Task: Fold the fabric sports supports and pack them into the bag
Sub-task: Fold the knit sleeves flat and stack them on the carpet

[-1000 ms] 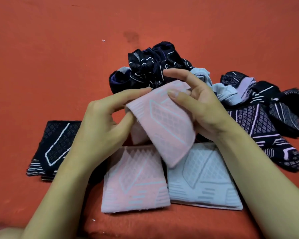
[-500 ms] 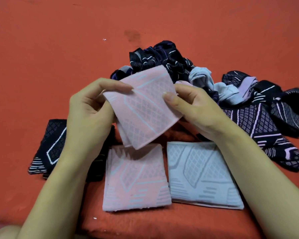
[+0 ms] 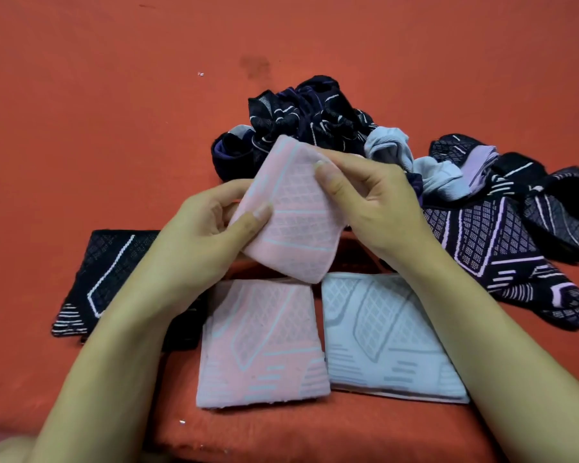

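Observation:
Both hands hold a folded pink support (image 3: 296, 222) in the air above the orange surface. My left hand (image 3: 201, 235) pinches its left edge with the thumb on top. My right hand (image 3: 371, 202) grips its upper right edge. Below it lie a folded pink support (image 3: 261, 342) and a folded light blue support (image 3: 385, 335), side by side. A folded black support (image 3: 104, 275) lies to the left, partly under my left forearm. No bag is in view.
A heap of unfolded dark and light blue supports (image 3: 315, 121) sits behind my hands. More black and purple ones (image 3: 502, 242) spread to the right. The orange cloth surface (image 3: 97, 111) stretches to the left and back.
The held pink support has turned from a flatter tilt to a steeper one and moved slightly right. My right thumb now presses on its upper part.

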Available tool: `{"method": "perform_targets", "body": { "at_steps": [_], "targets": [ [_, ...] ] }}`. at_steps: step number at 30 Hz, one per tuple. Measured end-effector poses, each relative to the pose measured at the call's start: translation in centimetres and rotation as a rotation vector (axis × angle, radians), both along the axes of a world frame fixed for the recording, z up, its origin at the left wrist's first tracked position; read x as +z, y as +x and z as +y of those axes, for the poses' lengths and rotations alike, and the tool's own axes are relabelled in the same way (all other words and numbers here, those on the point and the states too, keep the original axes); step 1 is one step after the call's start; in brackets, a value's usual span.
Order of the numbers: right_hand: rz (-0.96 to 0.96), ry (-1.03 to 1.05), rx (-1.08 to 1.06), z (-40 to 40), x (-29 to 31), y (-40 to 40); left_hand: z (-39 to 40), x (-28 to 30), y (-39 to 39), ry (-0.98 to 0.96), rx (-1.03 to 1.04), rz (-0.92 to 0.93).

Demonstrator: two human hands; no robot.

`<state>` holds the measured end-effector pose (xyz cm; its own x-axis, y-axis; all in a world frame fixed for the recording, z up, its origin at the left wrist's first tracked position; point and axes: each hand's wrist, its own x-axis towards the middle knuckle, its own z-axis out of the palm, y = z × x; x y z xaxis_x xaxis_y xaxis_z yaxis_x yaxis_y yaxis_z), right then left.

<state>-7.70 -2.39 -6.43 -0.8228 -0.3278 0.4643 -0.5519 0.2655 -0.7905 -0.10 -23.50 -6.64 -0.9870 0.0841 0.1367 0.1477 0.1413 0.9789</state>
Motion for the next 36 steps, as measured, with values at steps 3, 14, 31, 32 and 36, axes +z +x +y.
{"method": "perform_targets", "body": {
  "at_steps": [3, 14, 31, 32, 36],
  "targets": [
    [-0.048, 0.001, 0.017, 0.2, -0.1, -0.3, 0.0, 0.0, -0.1, -0.028, 0.037, 0.073],
    [-0.177, 0.121, 0.075, 1.0, -1.0, -1.5, -0.8, -0.3, -0.4, -0.073, 0.078, 0.070],
    [-0.170, 0.310, 0.035, 0.5, -1.2, -1.0, 0.1, -0.3, -0.4, -0.450, 0.194, 0.348],
    [-0.131, 0.306, 0.022, 0.5, -1.2, -1.0, 0.2, -0.3, -0.4, -0.446, 0.206, 0.352],
    [-0.034, 0.208, 0.022, 0.5, -0.7, -0.7, 0.4, -0.2, -0.2, -0.369, 0.288, 0.354]
  ]
}}
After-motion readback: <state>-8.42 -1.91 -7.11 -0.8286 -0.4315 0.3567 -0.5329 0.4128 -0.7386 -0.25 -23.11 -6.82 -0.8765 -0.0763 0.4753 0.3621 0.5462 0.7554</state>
